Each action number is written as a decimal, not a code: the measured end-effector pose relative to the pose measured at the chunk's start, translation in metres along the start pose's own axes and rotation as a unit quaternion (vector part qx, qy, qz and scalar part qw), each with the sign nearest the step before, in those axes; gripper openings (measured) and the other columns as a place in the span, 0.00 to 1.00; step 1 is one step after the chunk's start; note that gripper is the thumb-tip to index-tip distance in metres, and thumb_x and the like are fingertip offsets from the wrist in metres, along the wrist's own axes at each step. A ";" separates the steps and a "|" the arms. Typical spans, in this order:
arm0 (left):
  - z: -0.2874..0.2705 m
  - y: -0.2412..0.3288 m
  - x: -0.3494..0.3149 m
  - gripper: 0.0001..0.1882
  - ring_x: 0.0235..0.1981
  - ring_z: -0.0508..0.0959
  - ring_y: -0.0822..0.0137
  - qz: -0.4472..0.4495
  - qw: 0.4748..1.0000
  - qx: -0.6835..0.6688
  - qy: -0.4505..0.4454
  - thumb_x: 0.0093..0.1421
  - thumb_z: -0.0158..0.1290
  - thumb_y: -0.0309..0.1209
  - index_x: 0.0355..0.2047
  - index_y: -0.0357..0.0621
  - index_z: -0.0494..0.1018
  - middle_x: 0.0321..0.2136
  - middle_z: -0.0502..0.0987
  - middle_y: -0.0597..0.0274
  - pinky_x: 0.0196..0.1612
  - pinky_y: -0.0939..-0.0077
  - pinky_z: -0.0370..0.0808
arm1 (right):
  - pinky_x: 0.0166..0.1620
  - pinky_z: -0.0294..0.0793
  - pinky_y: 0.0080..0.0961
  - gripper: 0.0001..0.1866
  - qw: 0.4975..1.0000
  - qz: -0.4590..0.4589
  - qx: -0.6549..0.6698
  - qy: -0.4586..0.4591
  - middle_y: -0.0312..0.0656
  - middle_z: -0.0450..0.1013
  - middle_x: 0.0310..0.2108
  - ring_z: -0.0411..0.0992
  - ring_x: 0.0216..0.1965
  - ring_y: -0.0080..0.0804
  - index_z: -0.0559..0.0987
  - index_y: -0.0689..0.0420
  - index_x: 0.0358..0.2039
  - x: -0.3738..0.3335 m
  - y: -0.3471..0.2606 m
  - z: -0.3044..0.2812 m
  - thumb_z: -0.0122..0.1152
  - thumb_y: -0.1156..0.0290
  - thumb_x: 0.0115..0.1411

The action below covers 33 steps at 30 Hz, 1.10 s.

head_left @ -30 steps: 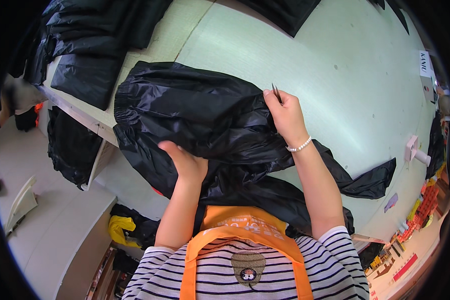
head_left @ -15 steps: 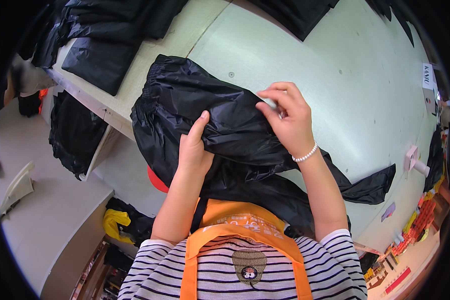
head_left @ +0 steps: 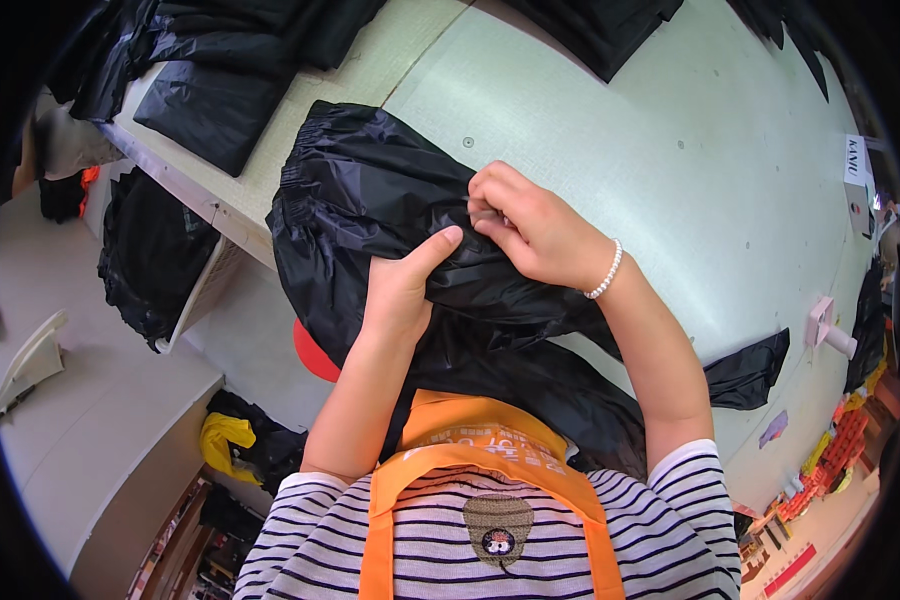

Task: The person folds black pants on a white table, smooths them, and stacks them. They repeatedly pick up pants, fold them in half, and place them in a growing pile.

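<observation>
A black shiny garment (head_left: 370, 200) with a gathered elastic edge lies across the near edge of the pale green table (head_left: 670, 130) and hangs down toward me. My left hand (head_left: 405, 285) grips a fold of it from below, thumb pointing up. My right hand (head_left: 530, 225), with a white bead bracelet at the wrist, pinches the same fold from above, its fingertips close to my left thumb. Whether the right hand also holds a small tool is hidden.
More black garments are piled at the table's far left (head_left: 210, 100) and top (head_left: 600, 30). Another hangs over a rack (head_left: 150, 260) below the table edge. A red round object (head_left: 310, 350) shows under the garment. A white box (head_left: 858, 190) and a pink fixture (head_left: 828, 325) stand at right.
Both hands have come together on the garment; the right moved in from the table toward the left thumb, and the cloth has been drawn closer and bunched.
</observation>
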State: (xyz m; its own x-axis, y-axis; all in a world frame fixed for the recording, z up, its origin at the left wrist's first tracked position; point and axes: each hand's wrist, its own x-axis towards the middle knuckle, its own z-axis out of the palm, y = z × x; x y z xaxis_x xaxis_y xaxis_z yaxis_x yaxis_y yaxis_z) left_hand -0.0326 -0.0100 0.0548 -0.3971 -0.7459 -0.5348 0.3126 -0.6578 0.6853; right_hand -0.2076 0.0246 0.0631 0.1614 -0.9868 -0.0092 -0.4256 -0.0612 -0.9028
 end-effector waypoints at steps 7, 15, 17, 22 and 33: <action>0.001 0.003 0.004 0.24 0.44 0.75 0.64 -0.048 0.998 -0.037 0.028 0.51 0.56 0.18 0.50 0.35 0.66 0.45 0.73 0.57 0.49 0.71 0.72 | 0.32 0.69 0.23 0.07 0.956 0.065 0.027 0.284 0.43 0.68 0.32 0.67 0.26 0.31 0.68 0.60 0.36 -0.006 -0.009 0.007 0.55 0.75 0.59; 0.003 0.001 0.005 0.21 0.42 0.76 0.66 -0.022 0.999 -0.041 0.007 0.52 0.56 0.18 0.48 0.34 0.68 0.43 0.74 0.58 0.47 0.73 0.73 | 0.34 0.71 0.24 0.10 0.980 0.130 0.034 0.144 0.42 0.68 0.32 0.69 0.29 0.32 0.71 0.60 0.35 -0.045 -0.023 0.010 0.59 0.70 0.57; 0.003 0.001 0.005 0.21 0.41 0.76 0.67 -0.010 0.999 -0.031 -0.001 0.52 0.56 0.18 0.47 0.34 0.68 0.42 0.74 0.58 0.47 0.74 0.73 | 0.34 0.72 0.25 0.09 0.982 0.129 0.028 0.137 0.43 0.68 0.31 0.71 0.30 0.34 0.72 0.61 0.34 -0.042 -0.028 0.009 0.60 0.70 0.57; 0.004 0.001 0.003 0.20 0.40 0.76 0.68 0.001 1.000 -0.022 -0.002 0.52 0.56 0.18 0.46 0.34 0.68 0.41 0.74 0.58 0.45 0.76 0.74 | 0.33 0.72 0.25 0.09 0.980 0.137 0.028 0.145 0.43 0.69 0.31 0.72 0.30 0.35 0.73 0.62 0.31 -0.036 -0.032 0.007 0.62 0.70 0.55; 0.000 0.000 0.005 0.18 0.38 0.76 0.70 -0.004 0.999 -0.033 0.001 0.51 0.57 0.19 0.44 0.36 0.69 0.39 0.75 0.61 0.43 0.77 0.73 | 0.30 0.73 0.25 0.10 0.982 0.082 0.017 0.167 0.43 0.70 0.31 0.73 0.28 0.36 0.74 0.61 0.31 -0.029 -0.027 0.022 0.63 0.70 0.54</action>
State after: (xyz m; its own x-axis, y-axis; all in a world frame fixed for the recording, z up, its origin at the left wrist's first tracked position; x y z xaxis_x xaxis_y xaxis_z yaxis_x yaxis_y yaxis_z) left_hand -0.0345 -0.0133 0.0523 -0.3981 -0.7410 -0.5407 0.3656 -0.6688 0.6473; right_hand -0.1812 0.0578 0.0787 -0.2110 -0.9773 -0.0198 -0.3912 0.1030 -0.9145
